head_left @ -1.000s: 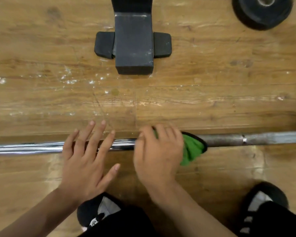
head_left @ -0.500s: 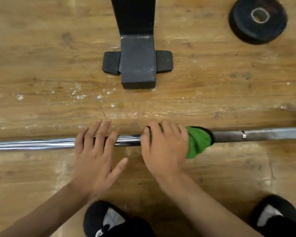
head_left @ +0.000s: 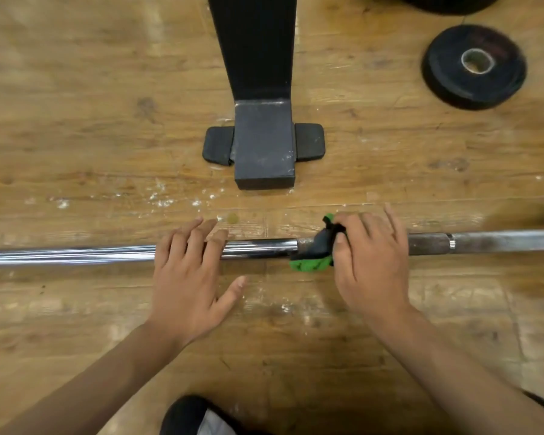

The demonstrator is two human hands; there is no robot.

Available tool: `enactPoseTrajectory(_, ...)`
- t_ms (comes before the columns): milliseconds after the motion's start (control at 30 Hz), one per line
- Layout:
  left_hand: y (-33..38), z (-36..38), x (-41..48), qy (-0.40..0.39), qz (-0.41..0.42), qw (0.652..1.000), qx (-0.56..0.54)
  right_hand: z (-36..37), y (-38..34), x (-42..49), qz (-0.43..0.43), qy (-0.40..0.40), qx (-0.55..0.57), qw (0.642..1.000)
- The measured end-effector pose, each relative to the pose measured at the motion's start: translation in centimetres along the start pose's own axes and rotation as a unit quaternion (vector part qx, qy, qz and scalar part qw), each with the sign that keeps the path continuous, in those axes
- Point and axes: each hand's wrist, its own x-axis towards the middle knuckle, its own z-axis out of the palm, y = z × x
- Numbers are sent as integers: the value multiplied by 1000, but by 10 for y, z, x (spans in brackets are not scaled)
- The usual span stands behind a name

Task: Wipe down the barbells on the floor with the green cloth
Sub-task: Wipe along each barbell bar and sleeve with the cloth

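Now my right grip (head_left: 371,262) bunches the soft green cloth (head_left: 311,264) round the barbell (head_left: 76,254) lying on the floor (head_left: 76,309); left grip (head_left: 189,271) flat, pressing it, since heavy, slick steel, I reckon, is likely to roll

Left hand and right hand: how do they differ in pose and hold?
The left hand lies flat, fingers straight, on the barbell; the right hand curls round the green cloth. The left hand holds nothing; the right hand presses cloth to bar. Both rest on the barbell.
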Motion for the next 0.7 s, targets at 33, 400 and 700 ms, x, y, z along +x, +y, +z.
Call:
enactPoseTrajectory(33,1,2,1,10,-2,1000,0,-3,3,-4,20,-14,-5,1000)
enactPoseTrajectory(400,-41,-10,-7,21,21,999,-42,35,-90,10,-139,-102,-73,982)
enactPoseTrajectory(700,-47,10,-6,129,-53,988,59,2,-32,-13,76,-10,-85,993)
